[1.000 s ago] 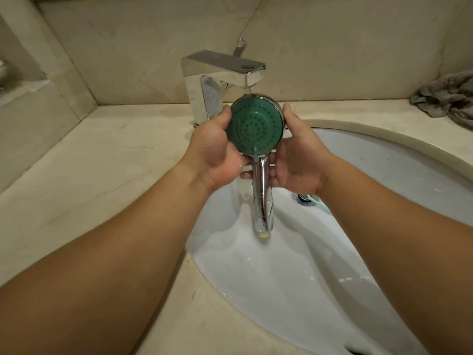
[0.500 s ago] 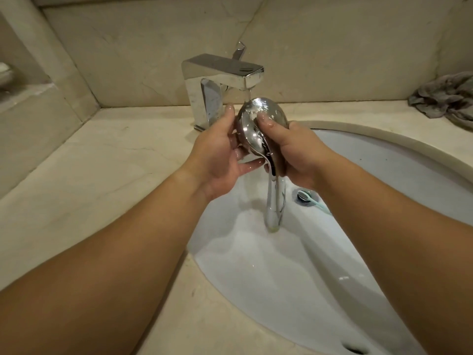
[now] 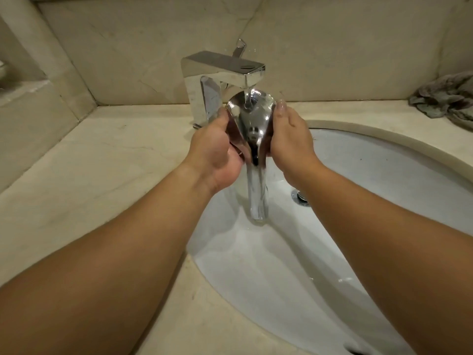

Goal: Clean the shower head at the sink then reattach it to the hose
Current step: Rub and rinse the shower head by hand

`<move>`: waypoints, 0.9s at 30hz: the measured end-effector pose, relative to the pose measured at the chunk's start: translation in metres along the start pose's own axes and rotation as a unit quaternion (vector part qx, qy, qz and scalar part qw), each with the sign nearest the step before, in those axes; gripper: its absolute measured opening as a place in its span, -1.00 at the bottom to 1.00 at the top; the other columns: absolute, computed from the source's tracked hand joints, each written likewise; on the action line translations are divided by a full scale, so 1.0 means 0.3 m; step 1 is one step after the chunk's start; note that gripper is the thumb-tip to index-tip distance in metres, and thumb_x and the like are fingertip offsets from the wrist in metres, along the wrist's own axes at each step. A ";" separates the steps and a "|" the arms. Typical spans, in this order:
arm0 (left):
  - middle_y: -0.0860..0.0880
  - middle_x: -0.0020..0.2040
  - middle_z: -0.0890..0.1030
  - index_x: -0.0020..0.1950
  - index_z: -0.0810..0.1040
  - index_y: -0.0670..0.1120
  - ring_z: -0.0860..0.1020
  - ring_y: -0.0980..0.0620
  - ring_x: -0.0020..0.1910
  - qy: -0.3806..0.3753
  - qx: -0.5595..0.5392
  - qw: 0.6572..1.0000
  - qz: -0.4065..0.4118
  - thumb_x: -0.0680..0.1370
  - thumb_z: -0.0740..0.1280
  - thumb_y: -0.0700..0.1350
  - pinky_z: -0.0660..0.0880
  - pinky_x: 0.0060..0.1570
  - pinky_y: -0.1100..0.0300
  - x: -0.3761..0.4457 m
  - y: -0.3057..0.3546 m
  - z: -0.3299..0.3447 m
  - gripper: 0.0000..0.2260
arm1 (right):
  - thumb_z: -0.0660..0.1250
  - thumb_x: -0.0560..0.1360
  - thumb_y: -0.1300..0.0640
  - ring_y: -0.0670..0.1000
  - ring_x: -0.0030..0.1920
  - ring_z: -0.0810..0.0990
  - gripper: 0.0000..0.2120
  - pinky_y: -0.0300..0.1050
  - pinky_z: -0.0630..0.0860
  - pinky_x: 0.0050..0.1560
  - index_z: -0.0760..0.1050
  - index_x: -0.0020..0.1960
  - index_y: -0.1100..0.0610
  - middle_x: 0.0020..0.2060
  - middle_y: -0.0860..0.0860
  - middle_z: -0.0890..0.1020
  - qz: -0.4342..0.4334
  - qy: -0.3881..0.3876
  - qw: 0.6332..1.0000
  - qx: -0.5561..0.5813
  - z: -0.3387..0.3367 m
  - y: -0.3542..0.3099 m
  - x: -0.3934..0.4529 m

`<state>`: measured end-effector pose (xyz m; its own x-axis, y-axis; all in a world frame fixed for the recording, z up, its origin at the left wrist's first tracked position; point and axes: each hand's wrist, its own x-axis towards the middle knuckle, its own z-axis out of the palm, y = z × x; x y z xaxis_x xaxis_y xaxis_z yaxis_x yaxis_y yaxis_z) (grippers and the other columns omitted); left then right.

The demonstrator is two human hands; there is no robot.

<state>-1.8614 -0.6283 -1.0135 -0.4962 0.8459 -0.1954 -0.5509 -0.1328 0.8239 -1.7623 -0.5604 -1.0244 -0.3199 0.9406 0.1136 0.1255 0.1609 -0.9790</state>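
Note:
A chrome shower head [image 3: 252, 129] hangs handle down over the white sink basin [image 3: 358, 201], its shiny back toward me and its green face hidden. Water from the chrome faucet [image 3: 225, 70] runs onto the back of the head. My left hand [image 3: 217, 152] grips the head's left side. My right hand [image 3: 289, 139] holds the right side, with fingers curled behind it. No hose is in view.
A beige stone counter [image 3: 102, 175] surrounds the basin, with a wall close behind the faucet. A crumpled grey cloth [image 3: 445, 98] lies at the back right corner. The drain [image 3: 302, 197] shows in the basin beside my right forearm. A ledge steps up at the far left.
The shower head has been turned from green face toward me to chrome back toward me. My right hand slid off the back to the right side. Water now runs over the head.

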 end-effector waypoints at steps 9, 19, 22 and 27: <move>-0.18 -0.05 0.76 0.19 0.61 -0.26 0.76 -0.06 -0.07 -0.010 -0.068 0.998 -0.003 0.78 0.04 -0.03 0.69 0.02 0.04 -0.009 0.010 0.003 -0.58 | 0.59 0.24 -0.18 -0.10 0.10 0.61 -0.11 -0.07 0.60 0.11 0.21 0.42 -0.03 0.16 -0.08 0.57 -0.164 -0.039 0.983 -0.073 0.023 0.028 -0.022; -0.25 0.29 0.66 0.37 0.56 -0.23 0.64 -0.18 0.30 -0.059 -0.101 0.993 -0.012 0.76 -0.07 0.13 0.54 0.30 -0.06 -0.026 0.004 0.012 -0.42 | 0.50 0.22 -0.35 -0.08 -0.06 0.63 -0.32 -0.03 0.60 -0.02 0.34 0.18 -0.08 -0.03 -0.14 0.62 -0.052 0.072 0.994 -0.066 0.084 -0.041 -0.021; -0.21 0.16 0.72 0.23 0.63 -0.20 0.71 -0.14 0.15 -0.049 -0.073 0.996 -0.011 0.76 0.04 0.09 0.59 0.23 -0.04 -0.035 0.002 0.017 -0.52 | 0.30 0.44 -0.38 0.02 -0.07 0.61 -0.49 -0.02 0.52 -0.07 0.38 0.13 -0.01 -0.11 -0.09 0.61 -0.045 0.084 0.991 -0.089 0.082 -0.042 -0.026; -0.17 0.18 0.72 0.38 0.57 -0.22 0.69 -0.12 0.20 -0.039 -0.026 0.999 0.016 0.76 0.15 -0.04 0.63 0.20 -0.07 -0.056 0.002 0.023 -0.64 | 0.01 0.66 -0.21 0.06 -0.09 0.57 -0.56 -0.06 0.41 -0.11 0.49 -0.09 0.05 -0.22 -0.05 0.58 -0.040 0.099 0.994 -0.037 0.042 -0.052 -0.016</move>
<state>-1.8488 -0.6389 -1.0061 -0.4624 0.8777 -0.1254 -0.5705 -0.1863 0.7999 -1.7747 -0.5711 -1.0119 -0.1411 0.9630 0.2295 0.1776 0.2527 -0.9511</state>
